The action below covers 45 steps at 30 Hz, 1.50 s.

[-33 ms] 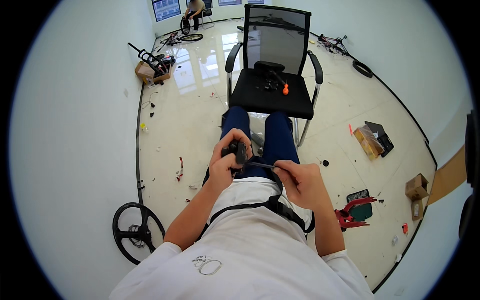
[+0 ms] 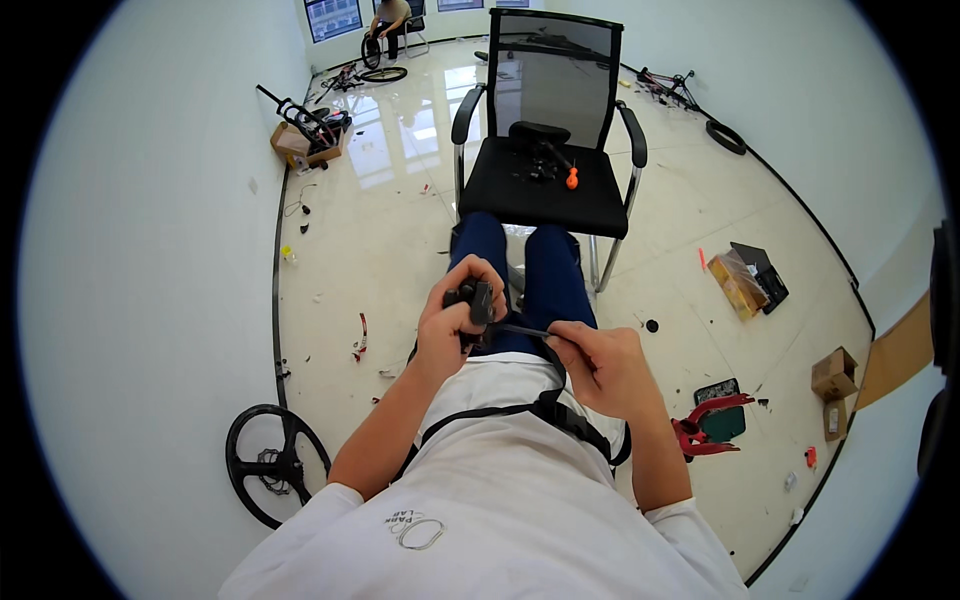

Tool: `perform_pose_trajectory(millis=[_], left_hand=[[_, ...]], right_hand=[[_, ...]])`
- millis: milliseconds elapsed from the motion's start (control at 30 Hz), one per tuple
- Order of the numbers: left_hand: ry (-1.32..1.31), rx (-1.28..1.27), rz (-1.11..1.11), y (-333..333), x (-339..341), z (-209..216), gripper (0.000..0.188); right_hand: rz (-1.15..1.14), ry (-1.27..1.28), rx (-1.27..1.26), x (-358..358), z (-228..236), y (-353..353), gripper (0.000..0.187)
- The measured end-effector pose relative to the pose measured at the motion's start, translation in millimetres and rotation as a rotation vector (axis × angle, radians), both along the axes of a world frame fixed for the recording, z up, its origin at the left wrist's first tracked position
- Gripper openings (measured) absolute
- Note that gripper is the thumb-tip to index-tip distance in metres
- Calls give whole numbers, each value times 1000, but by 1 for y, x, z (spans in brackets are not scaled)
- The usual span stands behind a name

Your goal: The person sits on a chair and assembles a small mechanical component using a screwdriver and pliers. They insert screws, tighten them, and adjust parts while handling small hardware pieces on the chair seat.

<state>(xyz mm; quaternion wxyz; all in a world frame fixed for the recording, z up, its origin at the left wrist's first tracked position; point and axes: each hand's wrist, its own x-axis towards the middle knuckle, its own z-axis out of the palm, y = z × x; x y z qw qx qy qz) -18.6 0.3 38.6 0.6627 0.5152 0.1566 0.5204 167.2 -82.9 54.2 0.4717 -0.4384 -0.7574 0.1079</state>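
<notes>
Above my lap, my left hand (image 2: pixel 455 315) is closed around a small black mechanical part (image 2: pixel 481 300), which looks like a bicycle component. Its lower side is hidden by my fingers and palm. From the right, my right hand (image 2: pixel 602 362) pinches a thin, dark, rod-like tool (image 2: pixel 527 331) between thumb and fingers. The rod's far end reaches the underside of the black part; whether it sits inside it I cannot tell. Beyond my knees, a black mesh chair (image 2: pixel 555 95) carries a black bicycle saddle (image 2: pixel 538 131) and an orange-handled screwdriver (image 2: pixel 572 179).
A black three-spoke wheel (image 2: pixel 290 464) leans by the left wall. On the right lie a red frame part (image 2: pixel 712 425), a toolbox (image 2: pixel 762 280) and cardboard boxes (image 2: pixel 833 374). Small parts litter the floor. A person (image 2: pixel 390 25) sits far back beside bicycle wheels.
My knees have drawn slightly closer together. Both hands keep the same hold, almost in the same place.
</notes>
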Motion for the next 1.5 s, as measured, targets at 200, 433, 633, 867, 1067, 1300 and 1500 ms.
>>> perform_pose_trajectory(millis=[200, 433, 633, 867, 1067, 1300, 1500], left_hand=[[-304, -374, -339, 1, 1, 2, 29], [-457, -371, -466, -5, -4, 14, 31], [-440, -333, -448, -9, -3, 15, 31], [-632, -419, -639, -10, -6, 13, 24], [-539, -267, -671, -10, -8, 18, 13], [-562, -311, -659, -15, -9, 23, 25], [-530, -366, -611, -22, -9, 33, 22]], right_hand=[[20, -41, -30, 9, 20, -6, 7], [288, 1075, -97, 12, 7, 6, 13], [322, 1022, -308, -14, -12, 8, 13], [448, 1030, -399, -10, -7, 5, 9], [209, 582, -121, 2, 16, -14, 7], [220, 488, 62, 3, 20, -18, 12], [91, 721, -137, -1, 13, -19, 7]])
